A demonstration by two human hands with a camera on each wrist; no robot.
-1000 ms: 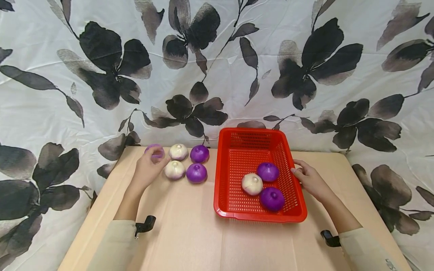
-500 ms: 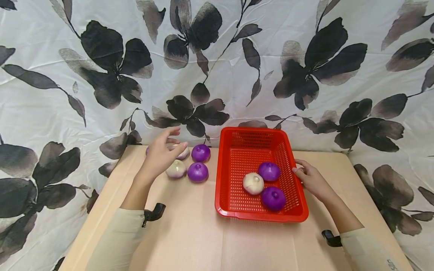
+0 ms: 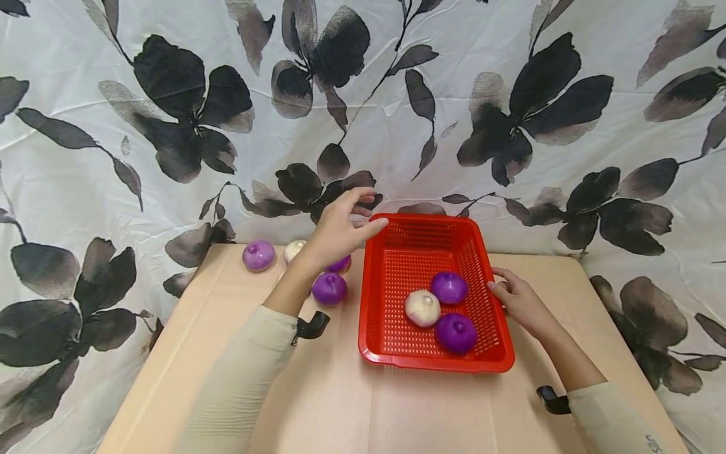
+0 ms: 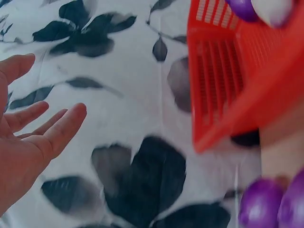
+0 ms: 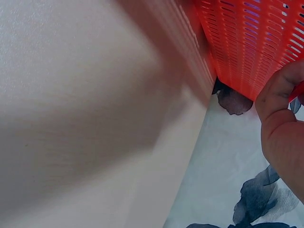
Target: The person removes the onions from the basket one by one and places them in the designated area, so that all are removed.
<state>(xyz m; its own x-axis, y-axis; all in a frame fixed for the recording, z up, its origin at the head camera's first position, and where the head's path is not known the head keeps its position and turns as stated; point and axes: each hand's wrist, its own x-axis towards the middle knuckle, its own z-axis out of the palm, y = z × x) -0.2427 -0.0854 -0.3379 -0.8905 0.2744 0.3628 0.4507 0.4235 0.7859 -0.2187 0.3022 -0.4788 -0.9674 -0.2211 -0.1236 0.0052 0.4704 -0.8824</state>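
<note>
My left hand (image 3: pixel 343 230) is held in the air by the back left corner of the red plastic basket (image 3: pixel 437 364), fingers spread and nothing between them. Its loose fingers also show in the left wrist view. On the other side, my right hand (image 3: pixel 517 299) grips the basket's right rim, thumb on top. Inside the basket lie a white onion (image 3: pixel 422 308) and two purple onions, one farther back (image 3: pixel 449 287) and one nearer (image 3: pixel 456 333). Left of the basket stand a light purple onion (image 3: pixel 258 255), a partly covered white onion (image 3: pixel 294 250) and a purple onion (image 3: pixel 329 289).
Another purple onion (image 3: pixel 341 264) peeks out beside my left forearm, which covers part of the onion group. A floral cloth (image 3: pixel 397 145) hangs behind the back edge of the pale wooden table (image 3: pixel 431 410).
My left hand has moved right from the light purple onion, over the onion group, to the basket's back left corner. That onion stays in place. The right hand keeps its grip.
</note>
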